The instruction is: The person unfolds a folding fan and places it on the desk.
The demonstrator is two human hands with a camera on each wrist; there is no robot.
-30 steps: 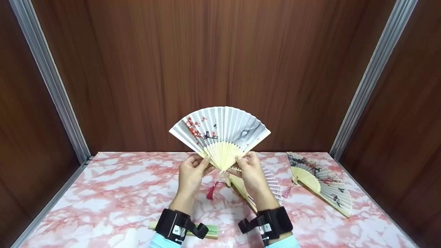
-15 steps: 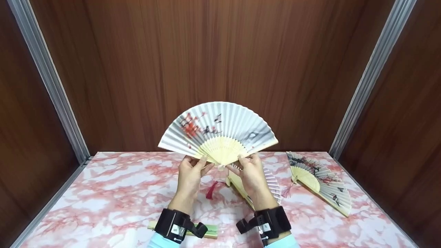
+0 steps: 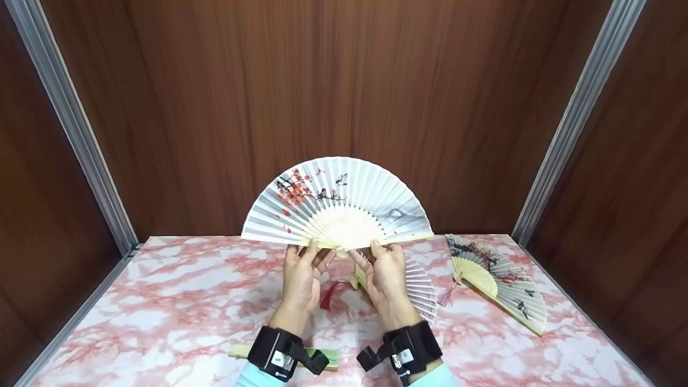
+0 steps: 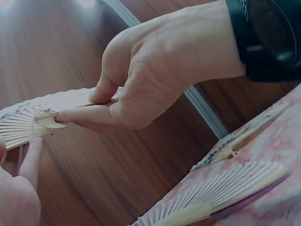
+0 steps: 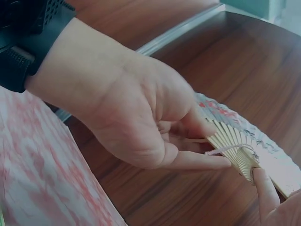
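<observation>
Spread wider, fan (image 3: 337, 201) arcs upward, guard sticks near level.

I see a pleated matt paper fan (image 3: 337, 201) on pale bamboo ribs (image 3: 344, 232), a glossy pink marble-look tabletop (image 3: 172, 301), wood-grain walls (image 3: 322, 80) and brushed metal trims (image 3: 70, 129).

black wrist straps, light-blue sleeves

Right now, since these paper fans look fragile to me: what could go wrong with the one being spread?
The fan is already spread nearly to a half circle, so further pulling by the left hand and right hand might tear the pleated paper. Both hands pinch only the thin ribs near the pivot; it could slip and drop onto the open fan lying just below.
</observation>
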